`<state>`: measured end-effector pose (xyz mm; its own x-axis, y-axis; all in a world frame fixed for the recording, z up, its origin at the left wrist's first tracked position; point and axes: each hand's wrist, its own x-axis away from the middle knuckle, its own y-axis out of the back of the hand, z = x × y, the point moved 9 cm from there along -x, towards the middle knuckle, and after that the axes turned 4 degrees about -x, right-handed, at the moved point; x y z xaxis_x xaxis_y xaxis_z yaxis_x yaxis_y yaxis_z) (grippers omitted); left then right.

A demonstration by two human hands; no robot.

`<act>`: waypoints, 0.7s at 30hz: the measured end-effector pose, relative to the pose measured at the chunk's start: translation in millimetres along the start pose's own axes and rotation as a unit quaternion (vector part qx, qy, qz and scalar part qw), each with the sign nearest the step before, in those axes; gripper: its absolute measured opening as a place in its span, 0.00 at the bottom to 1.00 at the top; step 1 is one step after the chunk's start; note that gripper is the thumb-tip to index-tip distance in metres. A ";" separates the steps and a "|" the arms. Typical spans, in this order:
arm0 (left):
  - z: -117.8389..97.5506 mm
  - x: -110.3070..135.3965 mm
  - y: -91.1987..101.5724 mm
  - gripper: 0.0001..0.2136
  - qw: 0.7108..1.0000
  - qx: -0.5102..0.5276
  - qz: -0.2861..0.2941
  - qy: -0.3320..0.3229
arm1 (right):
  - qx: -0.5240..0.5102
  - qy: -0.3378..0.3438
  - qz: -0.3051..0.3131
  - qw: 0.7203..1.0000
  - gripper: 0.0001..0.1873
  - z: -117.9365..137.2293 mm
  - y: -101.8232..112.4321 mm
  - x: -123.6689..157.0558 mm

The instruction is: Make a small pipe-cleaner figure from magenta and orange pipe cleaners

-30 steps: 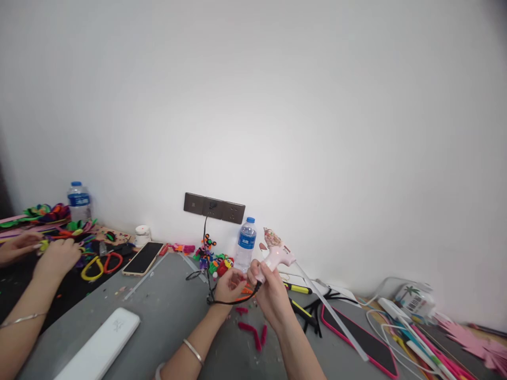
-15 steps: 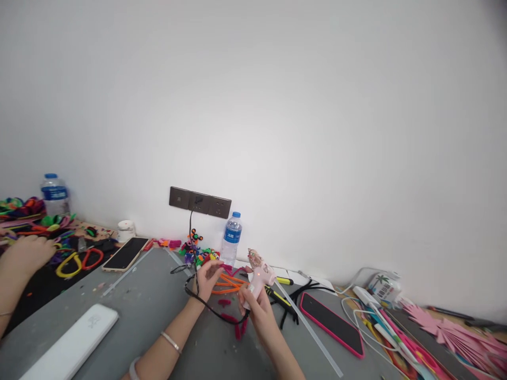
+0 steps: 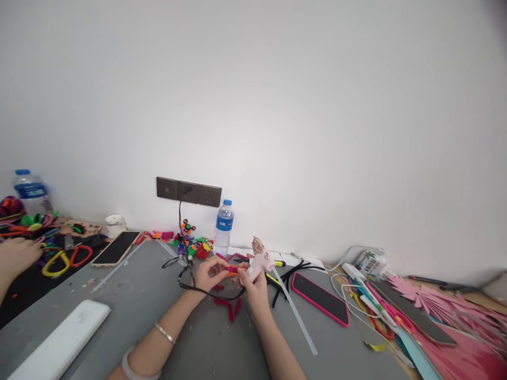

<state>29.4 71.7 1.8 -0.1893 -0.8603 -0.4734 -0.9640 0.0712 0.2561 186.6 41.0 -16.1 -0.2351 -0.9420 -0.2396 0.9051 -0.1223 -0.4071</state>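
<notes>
My right hand [image 3: 252,283] is closed around the grip of a pink hot glue gun [image 3: 259,260], whose nozzle points left and whose clear glue stick [image 3: 295,313] trails back to the right. A black cord [image 3: 198,285] runs from the gun across the table up to the wall socket [image 3: 188,191]. My left hand [image 3: 212,273] pinches a pink and orange pipe cleaner piece [image 3: 233,269] right at the gun's nozzle. Red pipe cleaner bits [image 3: 227,306] lie on the grey table [image 3: 158,316] just below my hands.
A water bottle [image 3: 223,227] and small colourful figures [image 3: 194,245] stand by the wall. A pink-cased phone [image 3: 320,297] lies right, another phone [image 3: 115,248] left, a white case [image 3: 59,343] near left. Another person's hand [image 3: 16,256] works among coloured loops. Pink paper and cables crowd the right.
The view has swung right and down. My hands lowered toward the table and my left hand closed in on the glue gun's nozzle with the pipe cleaner piece.
</notes>
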 end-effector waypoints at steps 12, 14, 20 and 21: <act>-9.3 2.2 -12.7 0.07 0.999 -0.001 0.044 -0.019 | -0.036 -0.025 0.014 0.999 0.32 -8.9 1.3 -1.1; -8.1 2.3 -12.6 0.07 0.999 0.000 0.043 -0.013 | -0.031 -0.038 0.012 0.999 0.29 -8.7 2.5 -0.6; -7.0 1.4 -11.9 0.07 0.999 0.003 0.046 -0.005 | -0.026 -0.047 0.006 0.999 0.30 -10.1 3.7 0.3; -7.1 1.5 -12.0 0.07 0.999 0.003 0.047 -0.005 | -0.024 -0.045 0.006 0.999 0.31 -10.3 3.6 0.6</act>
<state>42.0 65.9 4.0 -0.2812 -0.8447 -0.4554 -0.9427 0.1544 0.2957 186.1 43.2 -26.8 -0.1887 -0.9680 -0.1652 0.8893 -0.0971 -0.4469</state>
